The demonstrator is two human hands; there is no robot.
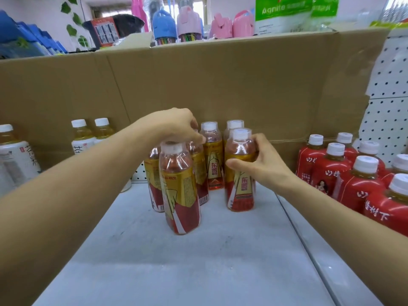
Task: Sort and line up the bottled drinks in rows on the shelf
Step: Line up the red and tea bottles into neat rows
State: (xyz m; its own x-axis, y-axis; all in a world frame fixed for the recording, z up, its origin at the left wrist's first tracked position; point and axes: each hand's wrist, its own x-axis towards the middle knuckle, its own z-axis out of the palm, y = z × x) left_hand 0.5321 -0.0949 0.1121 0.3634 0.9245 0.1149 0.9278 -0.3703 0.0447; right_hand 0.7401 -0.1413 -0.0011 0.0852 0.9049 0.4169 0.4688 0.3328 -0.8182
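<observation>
Middle of the grey metal shelf (198, 261) there's a cluster of clear plastic gold-and-red-label bottles (180, 191). The left hand (176, 127) is curled over the top of a back bottle (198, 171). The right hand (262, 160) wraps round the right-front bottle (240, 180). Red-label bottles (357, 182) sit off to the right.

Brown cardboard backing (242, 85), white pegboard (388, 85).
</observation>
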